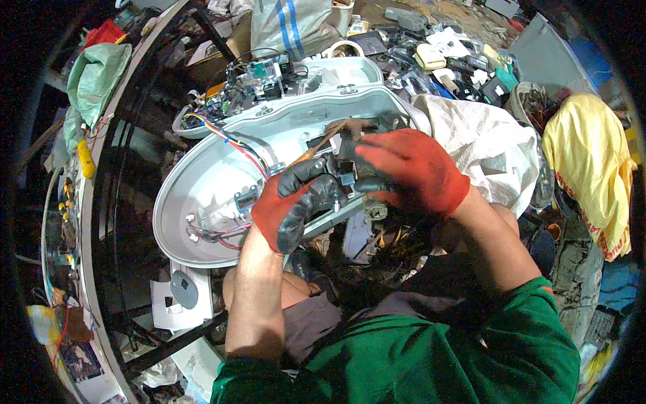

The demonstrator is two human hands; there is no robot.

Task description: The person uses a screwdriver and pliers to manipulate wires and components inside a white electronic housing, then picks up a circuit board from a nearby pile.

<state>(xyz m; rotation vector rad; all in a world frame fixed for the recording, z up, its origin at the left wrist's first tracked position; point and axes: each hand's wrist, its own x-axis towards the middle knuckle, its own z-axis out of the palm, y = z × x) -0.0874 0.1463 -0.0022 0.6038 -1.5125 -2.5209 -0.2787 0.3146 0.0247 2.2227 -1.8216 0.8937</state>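
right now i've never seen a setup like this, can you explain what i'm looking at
There's no robot: one person works in red-and-black gloves. This picture comes from a wide camera on their head, looking down, so straight edges bend. The left hand and right hand meet over an open pale grey casing with coloured wires inside. Between them is a small dark part; which hand grips it is hard to tell. Beyond lies a pile of mixed scrap.

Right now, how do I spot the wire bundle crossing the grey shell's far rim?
Find the big grey shell. Beyond and left of the gloved left hand, a bundle of multicoloured wires drapes over the shell's far rim toward that hand. Unlike the lower wires near the left end, it crosses the rim and shows bright yellow.
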